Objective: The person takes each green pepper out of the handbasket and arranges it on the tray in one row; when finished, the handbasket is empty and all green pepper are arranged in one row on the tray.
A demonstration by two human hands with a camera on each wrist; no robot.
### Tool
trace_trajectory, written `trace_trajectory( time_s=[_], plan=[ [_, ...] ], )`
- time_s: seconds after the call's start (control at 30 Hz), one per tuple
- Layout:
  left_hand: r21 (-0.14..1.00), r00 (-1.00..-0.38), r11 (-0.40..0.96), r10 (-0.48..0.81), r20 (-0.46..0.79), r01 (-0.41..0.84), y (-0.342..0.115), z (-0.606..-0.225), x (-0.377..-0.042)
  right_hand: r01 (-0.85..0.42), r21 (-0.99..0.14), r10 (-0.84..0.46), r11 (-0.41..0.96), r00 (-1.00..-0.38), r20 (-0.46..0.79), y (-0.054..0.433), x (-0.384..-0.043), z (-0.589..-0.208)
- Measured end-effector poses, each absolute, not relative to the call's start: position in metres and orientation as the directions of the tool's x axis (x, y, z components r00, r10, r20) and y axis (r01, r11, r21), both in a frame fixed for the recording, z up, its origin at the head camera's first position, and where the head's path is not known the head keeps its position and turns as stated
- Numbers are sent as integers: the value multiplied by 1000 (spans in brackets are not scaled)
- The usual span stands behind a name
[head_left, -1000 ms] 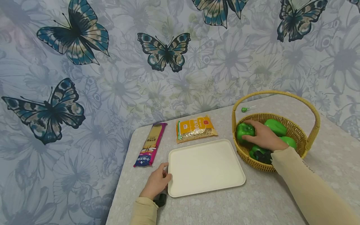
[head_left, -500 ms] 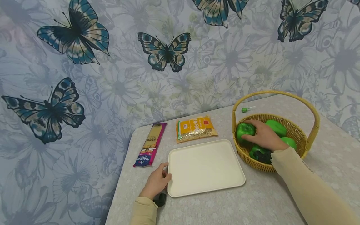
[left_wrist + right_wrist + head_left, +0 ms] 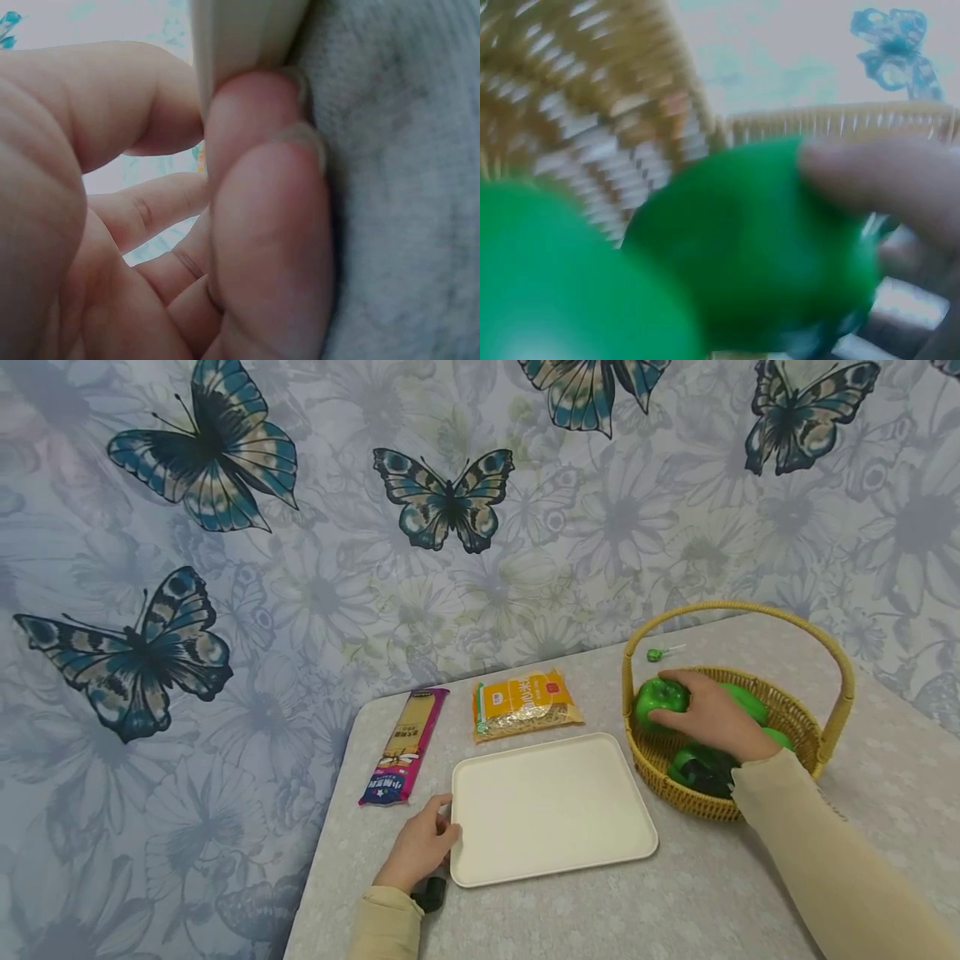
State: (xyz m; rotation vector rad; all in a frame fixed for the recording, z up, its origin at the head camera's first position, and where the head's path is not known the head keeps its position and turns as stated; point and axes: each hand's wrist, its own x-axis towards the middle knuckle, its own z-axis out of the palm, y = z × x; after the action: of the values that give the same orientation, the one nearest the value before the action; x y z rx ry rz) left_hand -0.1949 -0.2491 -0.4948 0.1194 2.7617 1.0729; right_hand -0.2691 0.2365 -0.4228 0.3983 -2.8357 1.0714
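My right hand [image 3: 718, 714] grips a green bell pepper [image 3: 658, 700] at the left side of a wicker basket [image 3: 678, 800]. In the right wrist view the thumb and fingers hold the blurred pepper [image 3: 742, 247], with another green pepper [image 3: 562, 285] close in front. More green peppers [image 3: 746, 700] lie in the basket, partly hidden by the hand and wrist. My left hand [image 3: 418, 847] pinches the left rim of a cream rectangular tray [image 3: 553, 810]. Close up in the left wrist view, the thumb lies on one side of the tray edge [image 3: 240, 45] and curled fingertips on the other.
Behind the tray lies a yellow grain packet [image 3: 525, 703]; left of it, a purple-and-gold packet [image 3: 405, 745]. A small green lollipop [image 3: 657, 654] lies behind the basket, whose tall handle [image 3: 738, 607] arches overhead. A butterfly-patterned wall [image 3: 322, 593] stands at the back.
My right hand has raised the bell pepper slightly within the basket. The left hand stays at the tray's edge. The head view has shifted a little.
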Motion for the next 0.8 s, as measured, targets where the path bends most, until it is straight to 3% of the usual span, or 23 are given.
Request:
trace_trajectory(
  time_s=[0.3,0.47,0.63,0.8],
  plan=[
    [665,-982,747,135,-136,10,-249,-496,-196,-290,-598,-193,747,-956,222,234,-246,-398],
    [660,-982,751,137,-129,18,-249,-494,-196,-360,-575,-220,735,-928,300,222,-228,-387],
    [659,-982,752,140,-129,21,-249,-495,-195,-464,-555,-275,690,-878,392,195,-217,-380],
    [654,-982,756,135,-134,15,-248,-495,-196,-531,-579,-351,619,-846,401,154,-216,-382]
  ],
)
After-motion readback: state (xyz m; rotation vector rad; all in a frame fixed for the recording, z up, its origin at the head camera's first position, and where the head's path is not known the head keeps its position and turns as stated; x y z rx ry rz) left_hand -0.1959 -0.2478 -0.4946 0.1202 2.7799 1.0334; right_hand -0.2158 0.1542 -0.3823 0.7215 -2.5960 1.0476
